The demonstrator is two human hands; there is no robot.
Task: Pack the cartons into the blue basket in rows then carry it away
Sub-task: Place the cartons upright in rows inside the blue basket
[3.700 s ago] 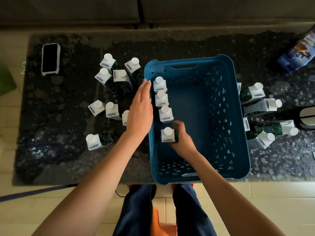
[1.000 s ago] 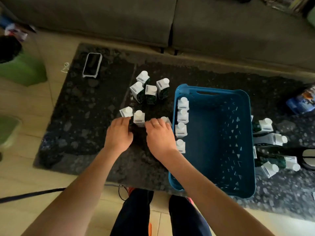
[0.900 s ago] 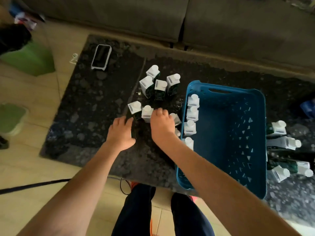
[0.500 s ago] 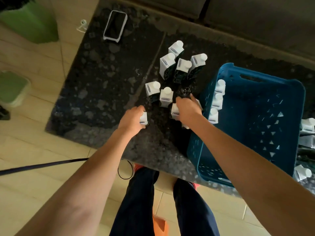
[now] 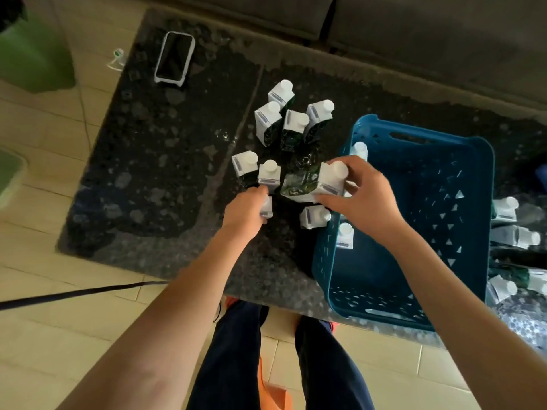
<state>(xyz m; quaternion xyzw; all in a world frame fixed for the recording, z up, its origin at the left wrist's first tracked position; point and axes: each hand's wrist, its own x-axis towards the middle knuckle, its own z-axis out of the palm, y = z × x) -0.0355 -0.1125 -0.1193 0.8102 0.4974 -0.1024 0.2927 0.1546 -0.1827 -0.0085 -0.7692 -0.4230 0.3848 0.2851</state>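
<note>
Home living room: sofa [image 5: 384, 22], tiled floor [image 5: 44, 335].

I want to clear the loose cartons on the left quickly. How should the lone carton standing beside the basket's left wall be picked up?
Pinch the lone carton across its flat side panels just under the white cap, coming from above. It stands upright with free space to its left, while the blue basket wall crowds its right side.
</note>
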